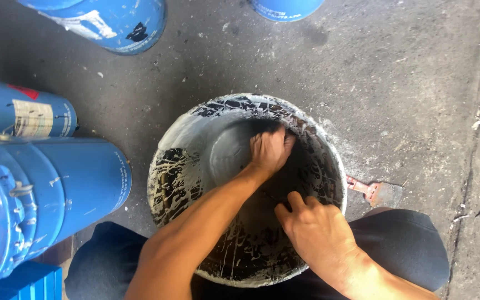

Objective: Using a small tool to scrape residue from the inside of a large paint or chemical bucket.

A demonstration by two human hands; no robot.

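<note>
Hands (270, 150) inside round paint-crusted bucket (168, 189); rough concrete.

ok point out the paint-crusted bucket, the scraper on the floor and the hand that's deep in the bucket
bucket (174, 191): head view, on its paint-streaked left inner wall
scraper (385, 194): head view, on its flat metal blade
left hand (269, 151): head view, on the back of the hand

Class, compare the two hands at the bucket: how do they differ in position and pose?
The left hand reaches deep inside the bucket, near its far wall; the right hand stays at the near rim. The left hand's fingers are curled under, out of sight; the right hand's thumb shows, pointing inward. Both are bare.
</note>
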